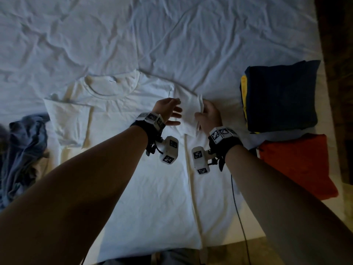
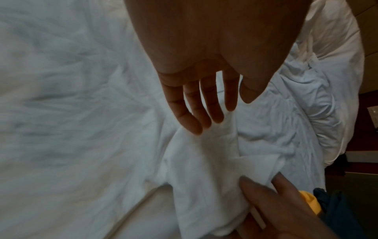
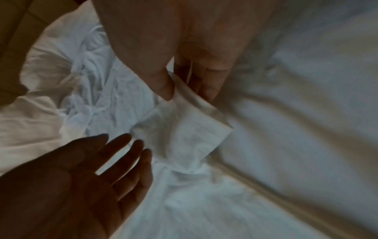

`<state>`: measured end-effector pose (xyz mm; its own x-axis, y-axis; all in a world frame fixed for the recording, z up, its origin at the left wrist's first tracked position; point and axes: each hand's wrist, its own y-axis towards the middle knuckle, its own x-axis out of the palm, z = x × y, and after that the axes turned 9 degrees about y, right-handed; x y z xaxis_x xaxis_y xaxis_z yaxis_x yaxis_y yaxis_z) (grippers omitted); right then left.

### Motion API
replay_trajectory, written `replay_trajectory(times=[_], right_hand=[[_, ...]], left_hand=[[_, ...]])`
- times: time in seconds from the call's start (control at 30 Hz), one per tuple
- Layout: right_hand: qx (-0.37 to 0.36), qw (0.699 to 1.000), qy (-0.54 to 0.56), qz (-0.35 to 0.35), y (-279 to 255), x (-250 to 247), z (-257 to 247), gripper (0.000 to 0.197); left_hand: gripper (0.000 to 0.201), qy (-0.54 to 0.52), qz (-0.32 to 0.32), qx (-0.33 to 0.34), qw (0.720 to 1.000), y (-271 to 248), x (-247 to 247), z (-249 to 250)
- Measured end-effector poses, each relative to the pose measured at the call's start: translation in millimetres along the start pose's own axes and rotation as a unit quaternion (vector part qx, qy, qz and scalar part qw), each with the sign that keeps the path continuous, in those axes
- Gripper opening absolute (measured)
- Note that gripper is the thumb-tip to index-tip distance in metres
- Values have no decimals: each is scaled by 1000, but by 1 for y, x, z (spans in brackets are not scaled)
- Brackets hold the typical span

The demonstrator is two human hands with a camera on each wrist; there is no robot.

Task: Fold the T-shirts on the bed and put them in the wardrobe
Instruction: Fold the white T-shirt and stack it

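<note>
Now right hand [image 1: 208,113] pinches white T-shirt [image 1: 145,169] sleeve; left hand [image 1: 168,111] spread flat.

A bedroom is shown. A bed [image 1: 172,35] covered by a crumpled white sheet fills the head view. Clothes are laid on it: a white T-shirt [image 1: 152,188] at centre, folded garments [image 1: 282,96] stacked at 3 o'clock, a blue heap [image 1: 23,150] at 9 o'clock. Dark wooden flooring [image 1: 340,54] is seen at 2 o'clock.

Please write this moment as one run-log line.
step: fold sleeve | right hand: pinches white T-shirt sleeve | left hand: open beside it
</note>
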<state>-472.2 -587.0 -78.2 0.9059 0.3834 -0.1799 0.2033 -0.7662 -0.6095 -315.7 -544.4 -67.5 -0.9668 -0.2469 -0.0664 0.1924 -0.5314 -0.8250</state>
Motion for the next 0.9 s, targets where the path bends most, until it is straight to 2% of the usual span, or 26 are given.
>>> replay_trajectory(times=[0.07,0.13,0.2,0.3,0.43,0.5,0.57,0.67,0.73,0.8,0.9], right_hand=[[45,996,38,-63,-5,5,-12,32],[106,982,113,-108,-10,8,-23,31],[160,959,195,-126,-11,8,-29,35],[185,942,241,-144,-9,6,-29,37],[200,920,296,-162,-7,11,-28,38],[209,902,330,-184,-8,13,-28,34],[211,892,358,-176,-6,14,-27,34],[196,921,326,-88,-1,14,-23,31],[192,940,278,-44,3,13,-20,23],[199,951,235,-33,6,14,-15,19],[202,961,188,-31,11,20,-8,13]], left_hand=[[46,-1,-45,-17,999,-9,0,4],[53,25,-62,-8,998,-15,-2,7],[39,32,-37,2,999,-18,-4,7],[19,28,18,2,999,-17,-7,8],[24,37,61,6,997,-14,-8,6],[22,22,62,3,998,-13,-9,7],[24,24,63,-8,998,-7,-11,5],[7,44,128,-11,991,9,-17,-2],[17,101,179,-11,979,16,-22,-10],[32,131,207,-19,969,9,-26,-16],[28,150,217,-51,963,6,-36,-27]])
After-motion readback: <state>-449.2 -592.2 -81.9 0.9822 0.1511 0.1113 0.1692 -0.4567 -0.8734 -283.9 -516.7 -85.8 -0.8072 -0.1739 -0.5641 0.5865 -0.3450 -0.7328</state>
